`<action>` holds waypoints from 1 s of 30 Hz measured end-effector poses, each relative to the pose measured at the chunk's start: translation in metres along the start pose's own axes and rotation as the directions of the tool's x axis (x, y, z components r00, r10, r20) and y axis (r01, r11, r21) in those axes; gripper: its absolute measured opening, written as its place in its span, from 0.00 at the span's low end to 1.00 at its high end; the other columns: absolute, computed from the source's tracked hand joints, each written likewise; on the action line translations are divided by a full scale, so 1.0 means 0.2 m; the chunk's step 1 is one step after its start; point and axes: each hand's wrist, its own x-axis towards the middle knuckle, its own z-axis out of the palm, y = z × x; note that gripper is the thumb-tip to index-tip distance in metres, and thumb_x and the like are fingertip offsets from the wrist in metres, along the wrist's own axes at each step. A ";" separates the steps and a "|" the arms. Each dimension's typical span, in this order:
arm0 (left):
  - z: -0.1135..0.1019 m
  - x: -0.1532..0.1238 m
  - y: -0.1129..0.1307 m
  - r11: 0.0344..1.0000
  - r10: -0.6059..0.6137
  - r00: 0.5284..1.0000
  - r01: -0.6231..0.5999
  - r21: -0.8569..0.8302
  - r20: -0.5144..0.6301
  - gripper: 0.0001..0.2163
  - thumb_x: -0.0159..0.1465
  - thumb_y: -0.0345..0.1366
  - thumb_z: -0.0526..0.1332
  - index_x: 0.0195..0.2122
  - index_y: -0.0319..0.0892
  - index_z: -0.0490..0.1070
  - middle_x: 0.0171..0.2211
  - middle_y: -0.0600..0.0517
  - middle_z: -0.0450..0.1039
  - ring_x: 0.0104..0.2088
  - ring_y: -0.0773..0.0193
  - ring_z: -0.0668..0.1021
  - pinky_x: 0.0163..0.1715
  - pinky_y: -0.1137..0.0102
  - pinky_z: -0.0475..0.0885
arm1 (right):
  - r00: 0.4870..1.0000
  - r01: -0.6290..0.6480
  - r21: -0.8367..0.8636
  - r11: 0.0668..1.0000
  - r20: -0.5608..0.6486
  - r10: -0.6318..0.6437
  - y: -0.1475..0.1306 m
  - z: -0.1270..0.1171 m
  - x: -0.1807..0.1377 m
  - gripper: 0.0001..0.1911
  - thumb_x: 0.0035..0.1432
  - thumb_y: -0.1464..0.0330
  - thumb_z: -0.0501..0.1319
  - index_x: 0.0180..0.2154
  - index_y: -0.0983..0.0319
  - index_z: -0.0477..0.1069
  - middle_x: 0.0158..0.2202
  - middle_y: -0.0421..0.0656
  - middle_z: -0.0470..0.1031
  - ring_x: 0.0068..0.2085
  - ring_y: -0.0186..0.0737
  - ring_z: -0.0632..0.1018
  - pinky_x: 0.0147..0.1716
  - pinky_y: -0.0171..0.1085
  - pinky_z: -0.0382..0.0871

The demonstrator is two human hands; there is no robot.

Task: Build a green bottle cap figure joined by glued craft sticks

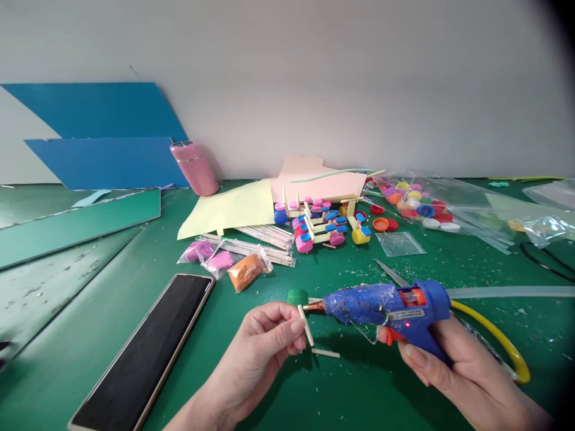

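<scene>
Between thumb and fingers, my left hand [265, 341] pinches a short pale wooden stick [306, 326], held tilted above the table. My right hand [453, 365] is wrapped round the handle of a blue glue gun [363, 302], its red light lit. The copper-coloured nozzle [315, 306] points left, at or very close to the stick's upper end. Just behind that end is a green bottle cap [297, 297] with another pale stick beside it. A loose short stick piece [326, 353] lies on the table below the nozzle.
A phone [144, 353] lies left. Small cap-and-stick models [318, 224], wrapped clay packets [245, 272] and bagged sticks [251, 245] sit mid-table. Scissors [390, 272] lie behind the glue gun; a bag of bottle caps [417, 200] is farther back. A pink tumbler [196, 170] stands against the wall.
</scene>
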 end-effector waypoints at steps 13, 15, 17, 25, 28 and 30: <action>-0.01 0.00 0.00 0.999 0.003 1.000 -0.003 0.033 0.011 0.05 0.52 0.32 0.67 0.24 0.37 0.73 0.19 0.54 0.71 0.21 0.74 0.68 0.25 0.79 0.63 | 0.999 0.016 -0.129 0.992 -0.044 -0.022 -0.03 0.02 0.00 0.17 0.54 0.52 0.53 0.37 0.56 0.70 0.28 0.40 0.74 0.22 0.36 0.72 0.18 0.30 0.70; -0.01 0.00 0.00 0.999 0.003 1.000 -0.004 0.038 0.013 0.05 0.52 0.32 0.66 0.24 0.37 0.73 0.18 0.54 0.71 0.21 0.74 0.68 0.25 0.78 0.63 | 0.998 0.029 -0.136 0.990 -0.056 -0.037 -0.03 0.02 0.00 0.16 0.54 0.53 0.54 0.37 0.56 0.69 0.28 0.40 0.75 0.24 0.37 0.73 0.19 0.30 0.70; -0.01 0.00 0.00 0.999 0.003 1.000 -0.004 0.042 0.015 0.05 0.52 0.32 0.67 0.24 0.37 0.73 0.18 0.54 0.71 0.21 0.74 0.68 0.25 0.78 0.63 | 0.997 0.043 -0.146 0.988 -0.058 -0.052 -0.02 0.02 0.00 0.16 0.54 0.53 0.54 0.39 0.55 0.69 0.30 0.40 0.75 0.25 0.37 0.74 0.20 0.30 0.70; -0.01 -0.01 0.00 0.999 -0.003 1.000 0.002 0.039 0.014 0.05 0.50 0.32 0.68 0.23 0.37 0.73 0.18 0.54 0.71 0.21 0.74 0.68 0.24 0.78 0.63 | 0.997 0.070 -0.202 0.977 -0.024 -0.077 0.00 0.00 0.00 0.15 0.56 0.55 0.53 0.40 0.56 0.68 0.31 0.40 0.74 0.25 0.35 0.73 0.21 0.29 0.70; -0.01 0.00 0.00 0.999 -0.003 1.000 0.002 0.046 0.017 0.05 0.51 0.32 0.68 0.23 0.37 0.73 0.18 0.54 0.71 0.21 0.74 0.68 0.25 0.78 0.63 | 0.997 0.066 -0.202 0.977 -0.034 -0.074 -0.01 0.00 0.00 0.15 0.56 0.54 0.53 0.39 0.56 0.68 0.29 0.39 0.74 0.25 0.35 0.74 0.21 0.29 0.71; -0.01 0.00 0.00 0.999 0.001 1.000 -0.002 0.054 0.020 0.05 0.51 0.32 0.67 0.23 0.37 0.73 0.18 0.54 0.71 0.21 0.74 0.68 0.24 0.78 0.63 | 0.996 0.072 -0.214 0.974 -0.041 -0.083 -0.01 0.00 0.00 0.15 0.56 0.54 0.53 0.38 0.55 0.69 0.28 0.39 0.74 0.24 0.35 0.73 0.21 0.29 0.71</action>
